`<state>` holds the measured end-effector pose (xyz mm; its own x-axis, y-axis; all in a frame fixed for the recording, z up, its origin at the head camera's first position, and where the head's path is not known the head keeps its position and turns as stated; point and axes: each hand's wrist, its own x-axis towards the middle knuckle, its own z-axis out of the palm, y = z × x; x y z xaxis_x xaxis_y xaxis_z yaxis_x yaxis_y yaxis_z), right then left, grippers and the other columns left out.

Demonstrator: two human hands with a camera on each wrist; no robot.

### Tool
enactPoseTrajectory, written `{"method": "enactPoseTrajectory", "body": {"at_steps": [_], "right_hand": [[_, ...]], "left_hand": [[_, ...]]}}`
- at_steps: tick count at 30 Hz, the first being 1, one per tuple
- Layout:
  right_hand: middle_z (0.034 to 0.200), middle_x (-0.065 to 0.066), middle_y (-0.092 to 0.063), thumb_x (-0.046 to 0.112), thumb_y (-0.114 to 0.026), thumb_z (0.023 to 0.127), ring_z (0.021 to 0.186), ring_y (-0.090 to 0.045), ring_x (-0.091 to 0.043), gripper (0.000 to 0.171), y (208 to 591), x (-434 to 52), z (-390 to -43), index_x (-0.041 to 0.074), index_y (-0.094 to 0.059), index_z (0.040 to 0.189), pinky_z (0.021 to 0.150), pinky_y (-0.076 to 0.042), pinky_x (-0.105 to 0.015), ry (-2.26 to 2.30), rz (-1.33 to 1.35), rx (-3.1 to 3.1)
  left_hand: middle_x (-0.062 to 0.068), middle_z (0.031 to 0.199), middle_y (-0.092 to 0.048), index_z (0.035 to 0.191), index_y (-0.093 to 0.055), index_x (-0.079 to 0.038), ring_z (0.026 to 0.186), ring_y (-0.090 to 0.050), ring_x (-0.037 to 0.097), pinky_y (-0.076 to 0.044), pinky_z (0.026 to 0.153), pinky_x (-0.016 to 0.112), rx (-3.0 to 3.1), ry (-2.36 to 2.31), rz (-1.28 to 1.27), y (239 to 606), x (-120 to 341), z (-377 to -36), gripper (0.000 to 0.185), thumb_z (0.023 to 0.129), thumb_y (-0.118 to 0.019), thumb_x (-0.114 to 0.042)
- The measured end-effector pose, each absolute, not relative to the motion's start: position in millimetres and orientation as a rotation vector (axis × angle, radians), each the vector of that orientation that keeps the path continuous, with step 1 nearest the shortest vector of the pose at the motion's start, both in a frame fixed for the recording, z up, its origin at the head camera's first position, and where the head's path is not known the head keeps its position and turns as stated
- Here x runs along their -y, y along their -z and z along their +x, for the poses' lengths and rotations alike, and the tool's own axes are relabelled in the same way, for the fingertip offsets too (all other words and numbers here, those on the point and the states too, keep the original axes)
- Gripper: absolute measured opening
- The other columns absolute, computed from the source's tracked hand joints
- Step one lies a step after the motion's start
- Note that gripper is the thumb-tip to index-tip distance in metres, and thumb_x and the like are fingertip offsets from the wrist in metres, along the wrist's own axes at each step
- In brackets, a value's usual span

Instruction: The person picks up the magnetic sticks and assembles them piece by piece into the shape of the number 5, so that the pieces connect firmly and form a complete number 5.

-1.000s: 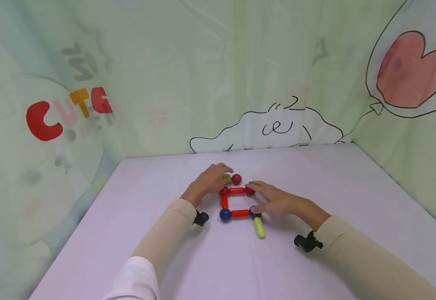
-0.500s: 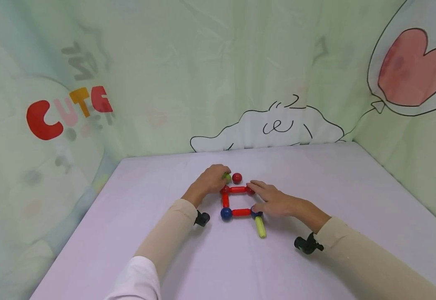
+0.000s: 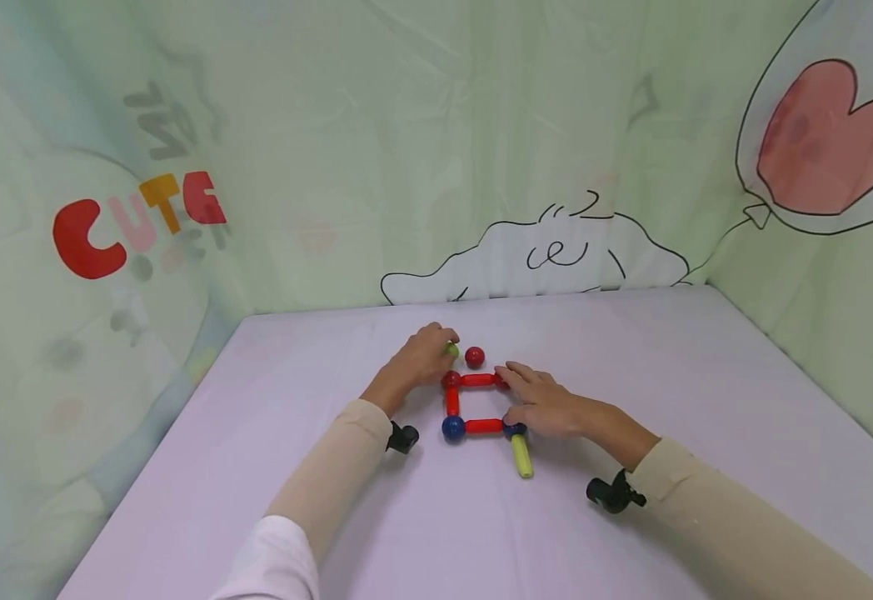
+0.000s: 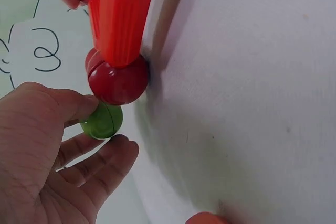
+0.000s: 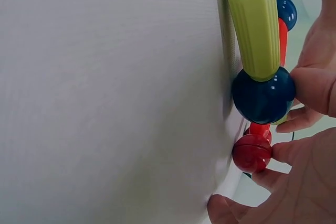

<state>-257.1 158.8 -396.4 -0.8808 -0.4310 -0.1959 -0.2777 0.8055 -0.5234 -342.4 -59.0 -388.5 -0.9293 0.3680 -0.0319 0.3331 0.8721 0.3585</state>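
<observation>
Left grip (image 3: 419, 357): pinching green ball (image 4: 103, 123), near a corner of red-rod frame (image 3: 484, 426). Right grip (image 3: 549, 402): spread — thumb on blue ball (image 5: 262, 98), fingers on red ball (image 5: 252, 154). Frame on the surface (image 3: 406, 517), yellow rod (image 3: 522, 457) joined at blue ball.

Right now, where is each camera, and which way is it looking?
Head: on the head, looking forward and down at the table; left hand, right hand, sleeves show.
Left wrist: on that wrist, facing the green ball; left hand and part of the right show.
Right wrist: on that wrist, facing the yellow stick; both hands show.
Head and right wrist both show the yellow stick.
</observation>
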Motion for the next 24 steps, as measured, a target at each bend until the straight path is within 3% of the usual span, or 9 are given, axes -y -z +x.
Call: {"method": "enactPoseTrajectory", "body": {"at_steps": [7,17,24], "right_hand": [[0.166,-0.02,-0.016,0.027,-0.062,0.09,0.147,-0.017,-0.05,0.084,395.0,-157.7,-256.5,0.006,-0.022,0.161,0.111,-0.027,-0.072,0.702,-0.533,-2.682],[0.165,-0.02,-0.017,0.028,-0.064,0.09,0.147,-0.017,-0.049,0.085,394.1,-160.0,-258.9,0.007,-0.023,0.161,0.109,-0.032,-0.071,0.729,-0.535,-2.674],[0.165,-0.021,-0.016,0.035,-0.068,0.093,0.148,-0.016,-0.05,0.079,396.3,-171.8,-262.2,0.018,-0.03,0.16,0.106,-0.031,-0.074,0.798,-0.602,-2.644]], "left_hand": [[0.008,0.127,-0.057,0.138,-0.06,-0.01,0.113,-0.056,0.022,-0.051,0.101,0.039,-2.962,-0.588,0.63,381.5,71.0,-334.8,0.038,0.101,-0.059,-0.02],[0.006,0.119,-0.06,0.133,-0.063,-0.008,0.101,-0.058,0.019,-0.055,0.089,0.031,-2.964,-0.766,0.753,366.7,86.3,-308.0,0.036,0.099,-0.065,-0.019],[0.002,0.112,-0.062,0.129,-0.066,-0.008,0.095,-0.06,0.014,-0.054,0.081,0.022,-2.894,-0.867,0.876,363.9,88.3,-286.0,0.033,0.098,-0.067,-0.018]]}}
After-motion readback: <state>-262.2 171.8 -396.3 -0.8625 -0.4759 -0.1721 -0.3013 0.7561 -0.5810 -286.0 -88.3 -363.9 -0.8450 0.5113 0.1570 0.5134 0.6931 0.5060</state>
